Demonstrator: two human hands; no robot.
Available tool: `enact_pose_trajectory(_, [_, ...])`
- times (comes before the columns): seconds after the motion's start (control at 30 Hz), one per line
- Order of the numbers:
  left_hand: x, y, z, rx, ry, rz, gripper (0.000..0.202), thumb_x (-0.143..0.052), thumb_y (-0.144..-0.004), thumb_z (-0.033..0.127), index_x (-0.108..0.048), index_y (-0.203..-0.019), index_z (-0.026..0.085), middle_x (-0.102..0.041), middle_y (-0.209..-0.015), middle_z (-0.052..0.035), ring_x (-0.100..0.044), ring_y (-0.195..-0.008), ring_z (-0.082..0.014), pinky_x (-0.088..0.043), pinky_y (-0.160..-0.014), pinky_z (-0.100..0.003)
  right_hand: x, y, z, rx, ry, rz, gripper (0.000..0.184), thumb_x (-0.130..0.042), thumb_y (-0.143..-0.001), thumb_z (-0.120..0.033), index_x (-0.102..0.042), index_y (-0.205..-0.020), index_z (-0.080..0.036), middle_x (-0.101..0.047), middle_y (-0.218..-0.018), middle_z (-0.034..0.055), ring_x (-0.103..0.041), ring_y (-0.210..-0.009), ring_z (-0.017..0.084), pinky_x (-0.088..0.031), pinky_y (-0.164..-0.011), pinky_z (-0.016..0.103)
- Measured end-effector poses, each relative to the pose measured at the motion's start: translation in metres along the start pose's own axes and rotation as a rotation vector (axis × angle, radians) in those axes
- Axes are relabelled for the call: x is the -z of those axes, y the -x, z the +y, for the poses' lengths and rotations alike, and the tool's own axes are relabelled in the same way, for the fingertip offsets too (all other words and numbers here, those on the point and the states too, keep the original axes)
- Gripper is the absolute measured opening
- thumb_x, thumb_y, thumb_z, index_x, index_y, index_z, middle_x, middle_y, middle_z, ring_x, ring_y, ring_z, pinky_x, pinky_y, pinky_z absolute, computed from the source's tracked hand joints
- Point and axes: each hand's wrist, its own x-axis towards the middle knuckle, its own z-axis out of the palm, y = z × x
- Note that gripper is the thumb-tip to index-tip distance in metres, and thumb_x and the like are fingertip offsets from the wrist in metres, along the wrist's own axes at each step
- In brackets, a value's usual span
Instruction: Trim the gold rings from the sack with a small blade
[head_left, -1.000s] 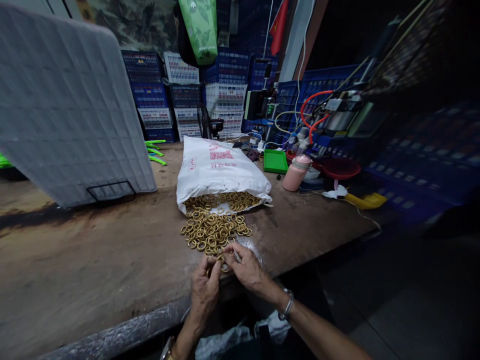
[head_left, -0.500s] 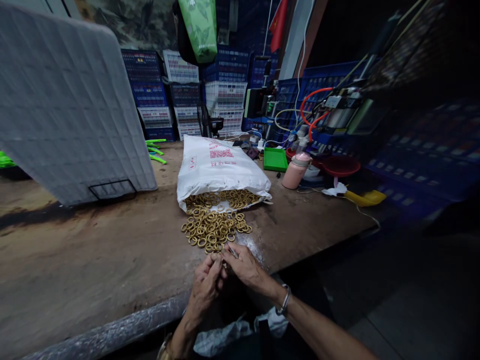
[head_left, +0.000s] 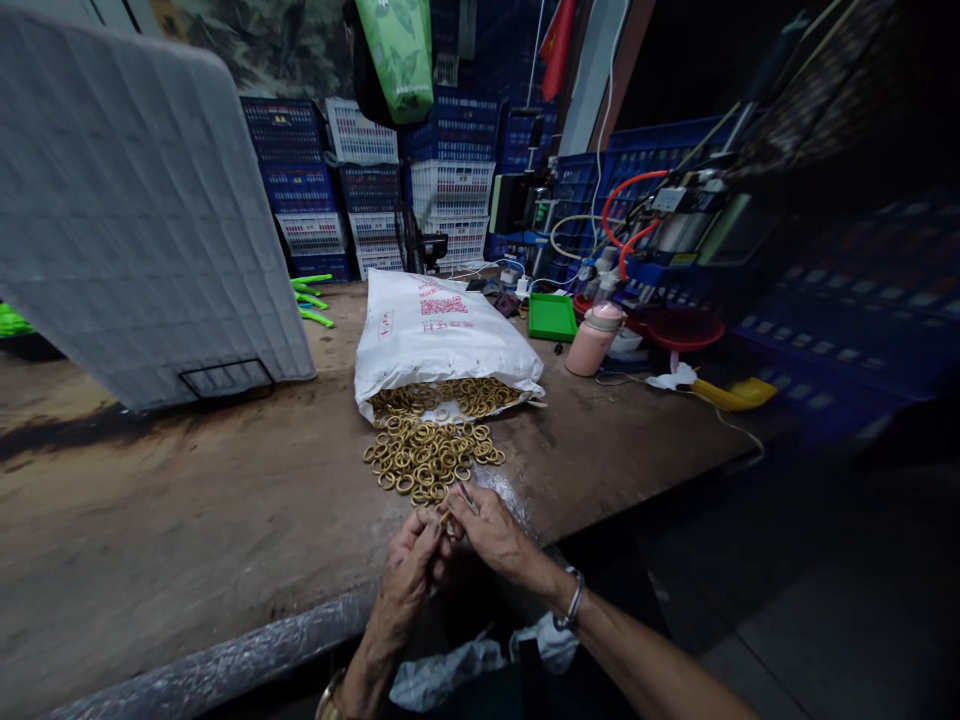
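Observation:
Just off the table's front edge, my left hand [head_left: 409,560] is closed, pinching a brass-coloured ring [head_left: 445,517] that its fingers mostly cover. My right hand [head_left: 491,535] meets it from the right, wrapped round a slim metal tool [head_left: 469,498] whose end pokes out above the fingers; its working tip is hidden. Right beyond both hands lies a loose pile of brass-coloured rings [head_left: 424,455]. The pile spills from the mouth of a white woven sack [head_left: 450,345] with red print, lying on its side with more rings inside.
A grey ribbed panel [head_left: 150,220] stands on the wooden table [head_left: 187,520] at left. On the right are a green tray [head_left: 551,318], a pink bottle [head_left: 594,340], a red dish [head_left: 684,330] and a yellow scoop [head_left: 733,393]. Stacked crates [head_left: 454,190] line the back.
My right hand has shifted slightly and the slim tool is angled a little differently. A bit of the ring now shows between the fingertips. The pile and sack are unchanged.

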Motion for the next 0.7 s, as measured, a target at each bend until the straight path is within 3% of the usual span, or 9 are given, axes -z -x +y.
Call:
enact_pose_trajectory(0.13, [-0.0040, 0.0000, 0.0028, -0.015, 0.029, 0.059, 0.037, -0.065, -0.062, 0.048, -0.044, -0.069, 0.019, -0.048, -0.048, 0.0085, -0.030, -0.032, -0.0011, -0.021, -0.033, -0.012, 0.0020, 0.0041, 0.0040, 0.090, 0.322, 0.004, 0.012, -0.040, -0.076, -0.015, -0.051, -0.071, -0.019, -0.051, -0.062, -0.0018, -0.044, -0.057, 0.010, -0.030, -0.055, 0.020])
enact_pose_trajectory(0.23, [-0.0060, -0.0002, 0.0043, -0.036, 0.029, 0.081, 0.038, -0.068, -0.058, 0.047, -0.046, -0.067, 0.018, -0.047, -0.046, 0.0084, -0.032, -0.033, -0.0017, -0.022, -0.034, -0.013, 0.0032, 0.0082, 0.0041, 0.123, 0.498, -0.077, 0.022, -0.039, -0.064, -0.006, -0.052, -0.076, -0.020, -0.054, -0.064, -0.0006, -0.045, -0.059, 0.012, -0.028, -0.056, 0.022])
enact_pose_trajectory(0.43, [-0.0049, -0.0006, 0.0054, -0.082, -0.008, 0.079, 0.037, -0.068, -0.058, 0.047, -0.047, -0.067, 0.018, -0.047, -0.046, 0.0078, -0.033, -0.035, -0.0023, -0.023, -0.035, -0.013, 0.0022, 0.0091, 0.0085, 0.109, 0.649, -0.119, 0.036, -0.038, -0.060, -0.006, -0.050, -0.090, -0.019, -0.058, -0.073, 0.0022, -0.050, -0.067, 0.015, -0.028, -0.061, 0.022])
enact_pose_trajectory(0.7, [-0.0022, 0.0012, 0.0004, -0.105, -0.080, 0.087, 0.037, -0.063, -0.064, 0.050, -0.045, -0.064, 0.018, -0.044, -0.045, 0.0083, -0.032, -0.034, -0.0020, -0.021, -0.034, -0.014, 0.0026, 0.0052, 0.0042, 0.051, 0.704, -0.171, 0.027, -0.037, -0.067, -0.007, -0.051, -0.087, -0.019, -0.059, -0.071, 0.0022, -0.050, -0.063, 0.013, -0.025, -0.055, 0.023])
